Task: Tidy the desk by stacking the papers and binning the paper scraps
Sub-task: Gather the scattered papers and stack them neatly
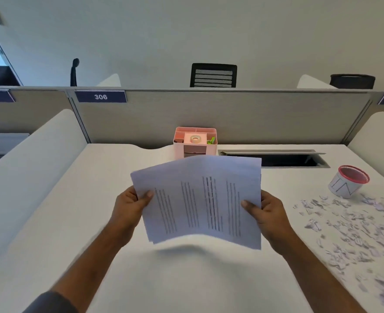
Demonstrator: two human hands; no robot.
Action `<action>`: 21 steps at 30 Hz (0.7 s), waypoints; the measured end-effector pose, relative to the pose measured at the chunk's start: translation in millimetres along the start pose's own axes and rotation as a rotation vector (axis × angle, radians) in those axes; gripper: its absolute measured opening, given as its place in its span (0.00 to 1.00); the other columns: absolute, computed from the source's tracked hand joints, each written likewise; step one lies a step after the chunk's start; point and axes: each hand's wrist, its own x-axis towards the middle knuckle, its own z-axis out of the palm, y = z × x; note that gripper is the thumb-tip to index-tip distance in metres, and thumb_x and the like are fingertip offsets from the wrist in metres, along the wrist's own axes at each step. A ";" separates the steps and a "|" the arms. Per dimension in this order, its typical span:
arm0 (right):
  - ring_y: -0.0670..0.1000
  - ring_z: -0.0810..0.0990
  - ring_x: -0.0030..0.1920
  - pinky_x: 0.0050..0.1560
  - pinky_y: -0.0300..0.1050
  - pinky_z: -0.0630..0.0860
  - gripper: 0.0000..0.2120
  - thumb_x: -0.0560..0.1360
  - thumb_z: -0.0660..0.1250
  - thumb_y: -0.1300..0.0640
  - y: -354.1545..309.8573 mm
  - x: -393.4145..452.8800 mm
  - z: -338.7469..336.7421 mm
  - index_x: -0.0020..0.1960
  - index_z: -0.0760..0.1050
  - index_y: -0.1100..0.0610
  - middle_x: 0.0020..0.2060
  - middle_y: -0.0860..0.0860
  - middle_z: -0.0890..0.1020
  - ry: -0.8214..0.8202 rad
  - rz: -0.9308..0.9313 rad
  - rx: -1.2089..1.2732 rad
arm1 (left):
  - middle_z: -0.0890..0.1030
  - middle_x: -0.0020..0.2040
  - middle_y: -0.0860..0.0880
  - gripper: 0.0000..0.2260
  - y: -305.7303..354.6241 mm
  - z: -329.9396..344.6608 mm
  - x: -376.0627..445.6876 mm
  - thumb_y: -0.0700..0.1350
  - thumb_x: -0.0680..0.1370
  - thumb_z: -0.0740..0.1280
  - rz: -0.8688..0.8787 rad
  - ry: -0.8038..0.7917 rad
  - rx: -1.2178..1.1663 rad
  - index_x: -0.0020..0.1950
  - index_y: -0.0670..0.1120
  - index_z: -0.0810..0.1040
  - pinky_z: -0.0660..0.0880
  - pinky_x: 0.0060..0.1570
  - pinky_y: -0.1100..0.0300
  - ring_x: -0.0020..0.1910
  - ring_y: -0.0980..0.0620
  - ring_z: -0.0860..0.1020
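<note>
Fingers and thumbs of the left hand (130, 205) and right hand (266, 211) pinch opposite edges of the papers (200, 199), held above the desk's (50, 222) middle; stacking seems underway, squaring and setting down next. Paper scraps (356, 233) litter the right edge beside the tilted bin (347, 182), lettered "IN". Farthest, a partition label (101, 96) reads "306".

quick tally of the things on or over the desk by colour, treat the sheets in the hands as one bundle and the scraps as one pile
White: 2, the bundle of papers held over the desk and the pile of paper scraps
Pink: 1, the desk organiser
White with a red rim: 1, the small bin
Total: 4
</note>
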 end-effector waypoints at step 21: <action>0.58 0.82 0.40 0.43 0.50 0.75 0.34 0.66 0.58 0.26 1.4 29.0 -7.1 0.44 0.79 0.57 0.40 0.56 0.84 0.280 0.231 0.096 | 0.85 0.37 0.49 0.33 -0.1 48.3 7.5 0.75 0.65 0.62 -0.180 0.232 0.029 0.43 0.46 0.83 0.74 0.35 0.61 0.29 0.53 0.82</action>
